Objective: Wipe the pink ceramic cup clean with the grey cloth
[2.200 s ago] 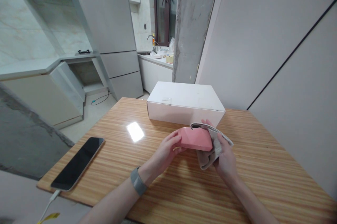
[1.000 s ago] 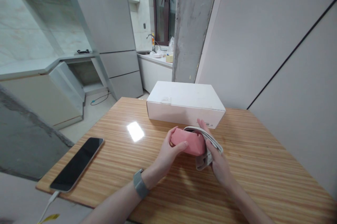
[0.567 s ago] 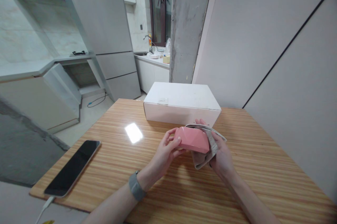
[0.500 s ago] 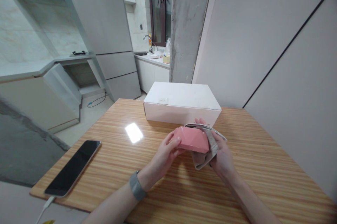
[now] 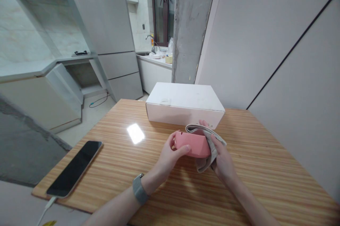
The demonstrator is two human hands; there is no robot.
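A pink, faceted, hollow-looking object is held above the wooden table; its exact kind does not show. My left hand grips its left end, thumb on the near face and fingers behind. In my right hand is a folded grey cloth, which wraps the right end of the pink object. The cloth's layered upper edge stands above the object, and a loose fold hangs below. Part of my right fingers is hidden behind the cloth.
A white box stands just beyond my hands. On the table's left lies a black-screened phone with a white charging cable. A grey wall panel rises at the right; a fridge stands behind.
The pink object has tilted, so a small notch at its upper left now shows. My left thumb has slid right across its near face. The cloth has shifted slightly with my right hand.
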